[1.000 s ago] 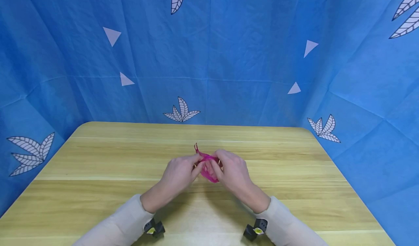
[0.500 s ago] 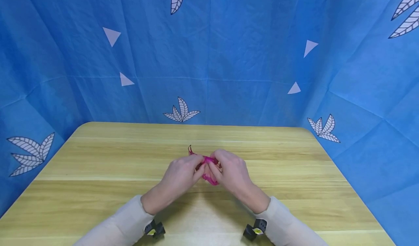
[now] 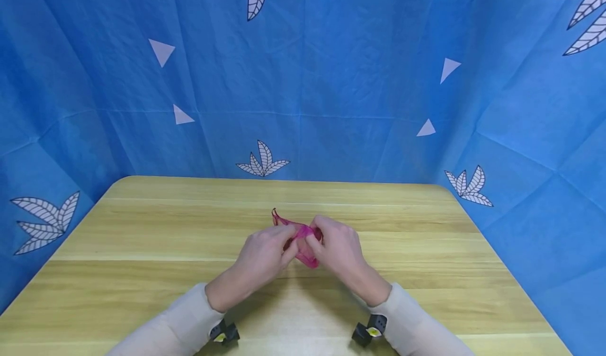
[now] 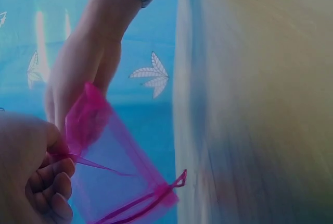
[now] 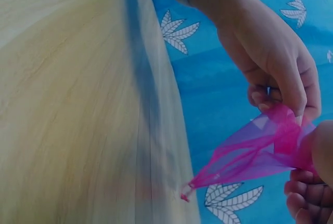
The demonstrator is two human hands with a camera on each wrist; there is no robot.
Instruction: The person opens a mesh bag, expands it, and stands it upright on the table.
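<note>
A sheer pink organza drawstring bag [image 3: 310, 260] is held up between both hands, above the middle of the table. My left hand [image 3: 266, 248] pinches its near-left side between thumb and curled fingers. On the other side, my right hand [image 3: 339, 246] grips the gathered fabric with thumb and fingers. In the left wrist view, the bag [image 4: 117, 148] hangs as a see-through sheet with a darker pink cord [image 4: 140, 201] along one edge. The right wrist view shows the bag [image 5: 244, 156] tapering to a corded tip. No contents show through it. Part of the fabric is hidden behind the fingers.
A light wood-grain table [image 3: 165, 224] spreads under the hands. Blue cloth [image 3: 360, 82] with white leaf and triangle prints hangs behind it and at both sides. A small dark wrist camera [image 3: 369, 329] sits by each cuff.
The bag's corded tip has swung a little to the left, and its fabric has shifted and bunched between the fingers. Both hands stay at nearly the same spot.
</note>
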